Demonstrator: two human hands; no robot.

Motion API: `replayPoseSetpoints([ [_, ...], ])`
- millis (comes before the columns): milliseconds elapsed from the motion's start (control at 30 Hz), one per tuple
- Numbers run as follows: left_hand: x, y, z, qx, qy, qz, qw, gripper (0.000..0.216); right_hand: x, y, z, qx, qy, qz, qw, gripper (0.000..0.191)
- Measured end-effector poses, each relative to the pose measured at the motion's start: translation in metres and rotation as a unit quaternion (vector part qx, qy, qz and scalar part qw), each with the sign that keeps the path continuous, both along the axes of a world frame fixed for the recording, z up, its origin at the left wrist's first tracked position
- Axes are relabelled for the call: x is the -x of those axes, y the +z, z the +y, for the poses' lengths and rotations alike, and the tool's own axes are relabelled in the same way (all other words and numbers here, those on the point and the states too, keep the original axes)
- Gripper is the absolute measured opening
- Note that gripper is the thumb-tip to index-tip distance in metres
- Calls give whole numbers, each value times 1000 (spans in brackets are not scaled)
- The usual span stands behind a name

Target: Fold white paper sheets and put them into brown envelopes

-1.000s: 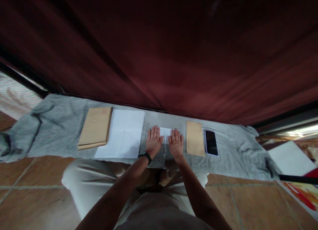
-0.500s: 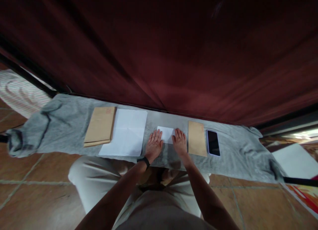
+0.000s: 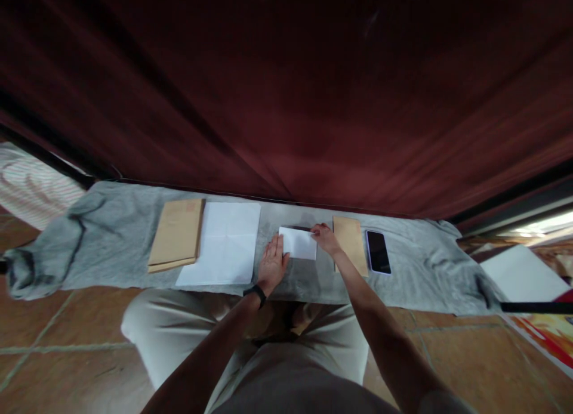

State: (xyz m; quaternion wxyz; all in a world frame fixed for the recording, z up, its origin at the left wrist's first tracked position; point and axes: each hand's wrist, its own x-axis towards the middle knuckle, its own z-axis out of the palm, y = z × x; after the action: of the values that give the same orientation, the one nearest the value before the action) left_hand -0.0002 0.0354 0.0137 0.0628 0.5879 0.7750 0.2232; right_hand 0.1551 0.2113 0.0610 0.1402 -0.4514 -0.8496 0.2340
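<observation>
Paper (image 3: 299, 245) between sheets (image 3: 230, 244) and envelope (image 3: 352, 240)

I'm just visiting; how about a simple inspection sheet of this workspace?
Surface: grey cloth, wrinkled toward both ends.
Job's things: small white paper between the hands; larger white sheet and brown envelope stack to the left; single brown envelope to the right.
Clutter: phone, right of the single envelope.
Hands: left hand flat at the small paper's left edge; right hand with bent fingers at its far right corner, grip unclear.
Cables: nothing clearly seen.
Surroundings: dark red fabric beyond, tiled floor below.
</observation>
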Motion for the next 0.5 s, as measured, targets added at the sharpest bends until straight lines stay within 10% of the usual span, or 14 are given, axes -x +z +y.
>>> replayPoseSetpoints([
  [267,21,21,-8,-255,105,-365,889,53,-50,3,-61,-31,88,252,963,21],
  [500,4,15,-17,-132,-71,-151,977,44,-80,-60,-121,-11,147,172,974,44],
])
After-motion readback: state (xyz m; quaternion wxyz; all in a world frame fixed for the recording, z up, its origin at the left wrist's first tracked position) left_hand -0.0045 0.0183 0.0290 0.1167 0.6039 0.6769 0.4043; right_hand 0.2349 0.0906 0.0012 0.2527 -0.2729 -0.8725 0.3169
